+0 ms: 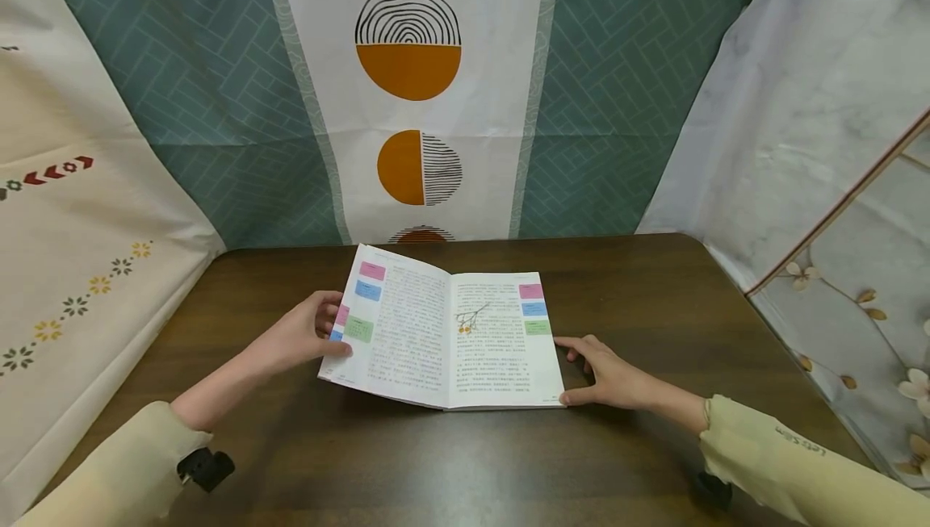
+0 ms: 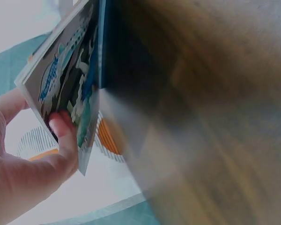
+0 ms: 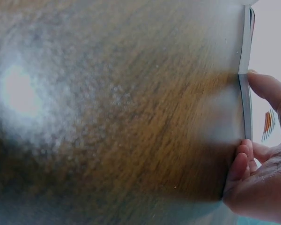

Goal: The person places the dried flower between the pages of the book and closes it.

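Note:
An open book [image 1: 488, 349] with printed text lies on the brown table, a small branch drawing on its right page. Coloured pink, blue and green boxes run down both outer margins. My left hand [image 1: 320, 332] grips the left side, thumb on the page and fingers behind, and that side is tilted up. The left wrist view shows the illustrated cover [image 2: 68, 79] with blue lettering, fingertips against it. At the right edge rests my right hand [image 1: 606, 374], thumb at the near corner and index finger farther up the edge. Its other fingers are bent beside the edge in the right wrist view.
The dark wooden table [image 1: 436, 470] reaches back to a hanging cloth [image 1: 487, 91] with orange and black-striped circles. Light patterned cloths hang on both sides. A dark strap piece [image 1: 206, 469] hangs at the left sleeve.

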A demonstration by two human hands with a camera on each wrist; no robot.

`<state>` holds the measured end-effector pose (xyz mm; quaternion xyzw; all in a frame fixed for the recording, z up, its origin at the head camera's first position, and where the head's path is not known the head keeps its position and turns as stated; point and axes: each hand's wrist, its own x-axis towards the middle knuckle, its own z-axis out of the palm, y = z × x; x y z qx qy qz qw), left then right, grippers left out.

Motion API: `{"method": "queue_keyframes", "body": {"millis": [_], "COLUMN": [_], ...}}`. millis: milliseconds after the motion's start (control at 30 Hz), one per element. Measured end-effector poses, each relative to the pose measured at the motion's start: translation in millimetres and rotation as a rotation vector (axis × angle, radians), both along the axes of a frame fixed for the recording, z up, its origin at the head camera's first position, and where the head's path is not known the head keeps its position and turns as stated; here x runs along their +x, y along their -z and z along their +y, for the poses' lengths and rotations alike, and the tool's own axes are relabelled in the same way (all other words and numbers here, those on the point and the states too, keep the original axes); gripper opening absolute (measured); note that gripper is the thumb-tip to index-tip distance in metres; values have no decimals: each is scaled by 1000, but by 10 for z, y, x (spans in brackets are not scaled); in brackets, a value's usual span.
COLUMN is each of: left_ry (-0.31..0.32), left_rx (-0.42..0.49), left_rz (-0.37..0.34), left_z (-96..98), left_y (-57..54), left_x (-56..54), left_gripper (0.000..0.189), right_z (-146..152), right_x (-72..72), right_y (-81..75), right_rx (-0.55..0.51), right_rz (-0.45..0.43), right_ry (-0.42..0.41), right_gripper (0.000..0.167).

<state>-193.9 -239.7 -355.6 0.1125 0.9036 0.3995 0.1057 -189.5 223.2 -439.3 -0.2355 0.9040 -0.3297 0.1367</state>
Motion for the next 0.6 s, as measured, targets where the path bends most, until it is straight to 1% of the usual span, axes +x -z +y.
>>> {"method": "queue_keyframes", "body": {"millis": [133,300,400,500,600], "left_ry": [55,85,115,156,210], "left_rx": [-16,-75,-112,-144,-161], "left_rz": [42,67,91,116,132], "left_z": [51,122,162,207,258], "left_y": [-105,-229,-297,-363,-428], "left_x": [-52,-108,-140,-188,-249], "left_gripper": [87,90,91,84,72], "right_z": [11,11,6,9,13], "right_x": [-3,7,5,-3,-4], "right_y": [25,45,49,47,46], "right_rx": [-1,0,2,1,3], "right_rz": [3,-12,-19,-14,-9], "right_ry": [-6,5,11,11,11], "right_gripper": [89,91,92,92,92]}}
